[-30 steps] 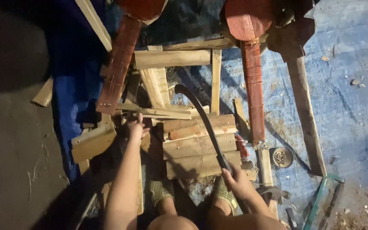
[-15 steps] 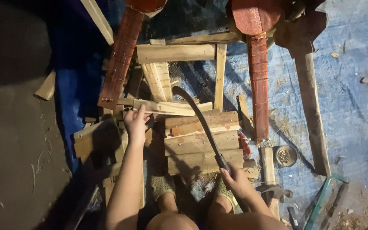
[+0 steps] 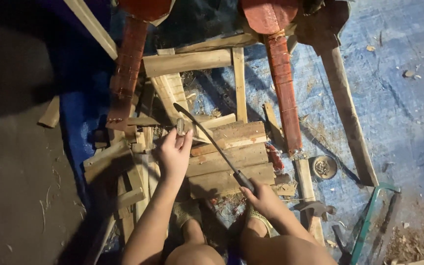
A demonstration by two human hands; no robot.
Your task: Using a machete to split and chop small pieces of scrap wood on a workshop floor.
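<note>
The fingers (image 3: 182, 140) of the left hand (image 3: 173, 156) are pinched around a small wood piece (image 3: 180, 126), which is held upright against the edge of a stack of planks (image 3: 229, 154). The right hand (image 3: 265, 197) is clenched around the dark handle of a curved blade (image 3: 207, 135); the blade runs diagonally up and left from the grip, and its tip lies just above and beside the wood piece. Whether the blade edge touches the piece cannot be told. The planks lie flat, side by side, between the two hands, on a blue tarp (image 3: 393, 103) spread over the floor. Further boards and offcuts are scattered left of the left hand. Above the planks, a pale beam (image 3: 187, 62) lies crosswise. Two red carved legs (image 3: 284, 95) reach down from the top edge, one on each side of the beam. To the right of the planks, a small round tin (image 3: 324, 167) sits on the tarp, near a long brown post (image 3: 347, 110). A green-framed saw (image 3: 369, 221) lies at the lower right. The person's knees and sandalled feet show at the bottom edge.
</note>
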